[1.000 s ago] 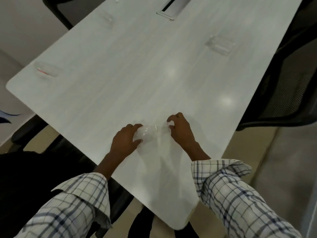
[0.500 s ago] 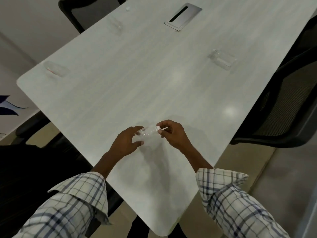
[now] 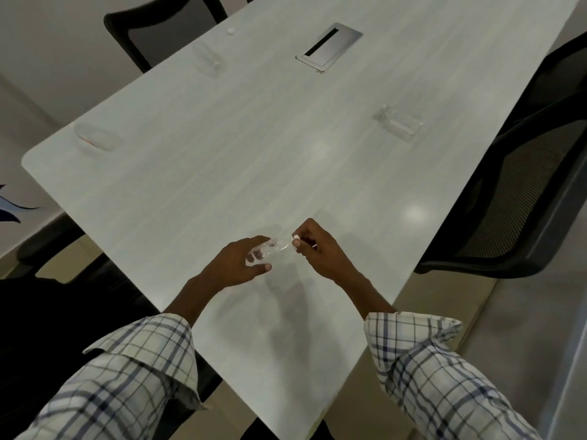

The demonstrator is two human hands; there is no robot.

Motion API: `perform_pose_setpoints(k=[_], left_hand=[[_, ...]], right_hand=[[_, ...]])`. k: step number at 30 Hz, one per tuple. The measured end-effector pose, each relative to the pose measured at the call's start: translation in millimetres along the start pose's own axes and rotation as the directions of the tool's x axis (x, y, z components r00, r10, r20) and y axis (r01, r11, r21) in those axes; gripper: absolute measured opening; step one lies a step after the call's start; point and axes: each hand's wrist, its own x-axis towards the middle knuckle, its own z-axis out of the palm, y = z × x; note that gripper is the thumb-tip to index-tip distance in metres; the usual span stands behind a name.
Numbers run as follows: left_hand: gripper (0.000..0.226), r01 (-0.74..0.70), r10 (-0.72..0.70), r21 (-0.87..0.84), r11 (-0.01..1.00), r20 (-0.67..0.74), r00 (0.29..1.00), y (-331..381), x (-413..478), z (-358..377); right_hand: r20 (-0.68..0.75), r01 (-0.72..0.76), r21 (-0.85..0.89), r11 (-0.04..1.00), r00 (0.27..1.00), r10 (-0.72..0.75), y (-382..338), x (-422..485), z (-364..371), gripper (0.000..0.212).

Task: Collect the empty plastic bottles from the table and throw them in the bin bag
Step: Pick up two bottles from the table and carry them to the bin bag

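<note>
**While Both Hands Grip One Clear Bottle Above the Near Table Edge**

**Hands and held item**
- Left hand [image 3: 236, 265]: fingers curled around the body of a small clear plastic bottle [image 3: 270, 249]. The thumb lies along the near side, and the fingertips [image 3: 255, 256] show through the transparent wall. The grip is closed on the bottle body.
- Held bottle: lies roughly horizontal between the two hands, over the pale wood-grain table [image 3: 222, 147]. Whether it touches the surface cannot be told.
- Right hand [image 3: 319, 252]: thumb and forefinger pinched together on the white cap [image 3: 297, 238] at the bottle's right end. The remaining fingers are folded toward the palm.

**Other bottles, left to right**
- Far left corner: a flattened clear bottle [image 3: 95, 139] with a faint red mark.
- Far left edge, further back: a clear bottle [image 3: 208, 60] lying on its side, with a small white cap [image 3: 231, 31] just beyond it.
- Right side, well apart from the hands: a clear bottle [image 3: 398, 123] lying on its side.

**Limits of view**
- All bottles are transparent against a pale surface; their outlines are faint and their contents cannot be judged.
- A metal cable hatch [image 3: 328, 46] sits at the far centre of the table.
- A black mesh chair [image 3: 524, 185] at the right is cut off by the frame edge.
- Checked sleeves [image 3: 428, 369] cover both forearms.
</note>
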Motion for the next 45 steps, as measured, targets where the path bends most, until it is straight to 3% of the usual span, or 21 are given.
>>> perform_pose_setpoints(k=[3,5,8,11,14,18,22,28,35,45], left_hand=[[0.056,-0.07,0.072,0.043,0.997,-0.066,0.995,3.2,0.5,-0.5],[0.053,-0.102,0.125,0.129,0.986,-0.18,0.976,10.6,-0.8,5.1],[0.051,-0.071,0.179,0.352,0.933,-0.284,0.942,24.4,-1.9,13.2],[0.052,-0.063,0.255,0.516,0.854,-0.31,0.916,29.6,-6.1,22.6],[0.054,-0.095,0.31,0.579,0.81,-0.284,0.907,28.6,-9.9,29.8],[0.062,-0.095,0.264,0.534,0.84,-0.251,0.931,38.6,-4.0,33.4],[0.063,0.0,0.137,0.403,0.915,-0.312,0.94,66.4,10.2,36.2],[0.059,0.09,0.005,0.204,0.975,-0.423,0.906,121.8,38.1,53.1],[0.059,0.156,-0.107,0.04,0.987,-0.558,0.823,197.1,86.8,70.1],[0.055,0.213,-0.216,-0.075,0.974,-0.589,0.779,265.2,190.6,59.0]], right_hand=[[0.0,-0.106,0.004,0.994,0.994,0.106,-6.1,0.9,-3.2,0.026],[-0.023,-0.282,0.125,0.951,0.958,0.287,-13.9,4.2,-1.7,0.033],[0.118,-0.562,0.379,0.735,0.817,0.564,-20.7,10.2,-4.1,0.026],[0.264,-0.719,0.497,0.486,0.659,0.704,-16.5,13.7,-10.4,0.023],[0.291,-0.749,0.511,0.422,0.612,0.735,-11.7,10.4,-11.3,0.02],[0.102,-0.667,0.501,0.552,0.679,0.727,-15.2,0.7,-18.3,0.03],[-0.103,-0.574,0.367,0.732,0.757,0.645,-25.1,1.0,-48.6,0.046],[-0.332,-0.386,0.296,0.874,0.817,0.473,-21.6,2.0,-121.2,0.036],[-0.391,-0.322,0.125,0.938,0.853,0.345,-21.0,15.8,-214.9,0.033],[-0.433,-0.3,0.012,0.954,0.858,0.275,-16.8,73.5,-325.5,0.036]])
